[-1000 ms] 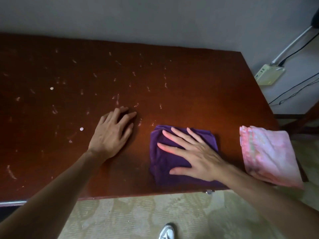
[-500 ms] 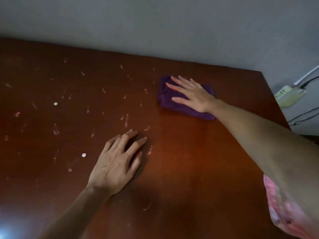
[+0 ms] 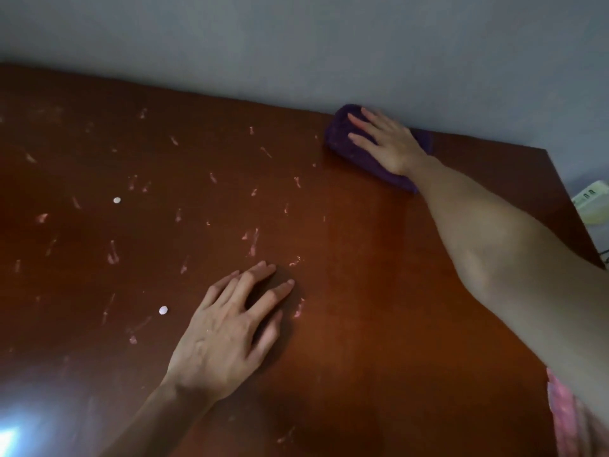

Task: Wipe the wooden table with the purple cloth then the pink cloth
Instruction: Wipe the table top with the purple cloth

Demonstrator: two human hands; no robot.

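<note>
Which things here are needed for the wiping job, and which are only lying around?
Needed: purple cloth under the right hand; pink cloth at the near right edge; wooden table; left hand.
Lying around: white power strip; grey wall.

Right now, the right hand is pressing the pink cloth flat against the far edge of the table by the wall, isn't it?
Not quite: the head view shows the right hand pressing the purple cloth, not the pink one, at the far edge of the table by the wall. The pink cloth lies untouched at the near right edge.
</note>
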